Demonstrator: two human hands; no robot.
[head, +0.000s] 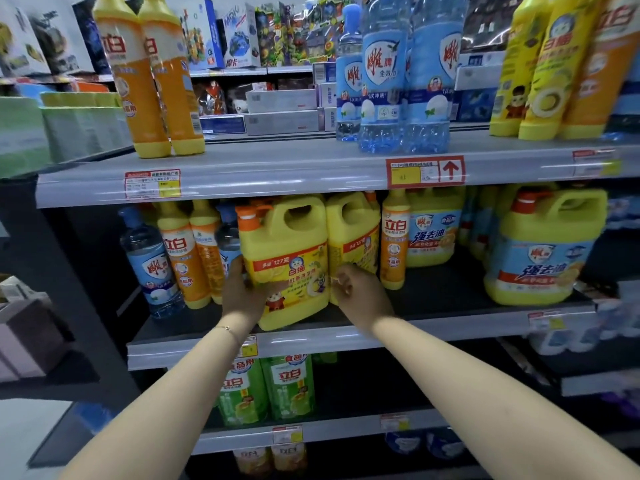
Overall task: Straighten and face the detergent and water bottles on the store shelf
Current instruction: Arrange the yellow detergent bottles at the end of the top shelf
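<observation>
A big yellow detergent jug (294, 244) with an orange pump stands at the front of the middle shelf (433, 332). My left hand (244, 292) presses against its left side with the fingers wrapped round the edge. My right hand (360, 292) sits at its right lower corner, fingers curled, between it and a second yellow jug (356, 233) behind. Orange detergent bottles (188, 258) and a clear blue bottle (152, 268) stand to the left.
An orange bottle (394, 244) and blue-labelled yellow jugs (543, 251) stand to the right. The top shelf (277, 168) carries orange bottles (152, 81), blue bottles (398, 74) and yellow bottles (547, 71). Green bottles (266, 389) stand on the shelf below.
</observation>
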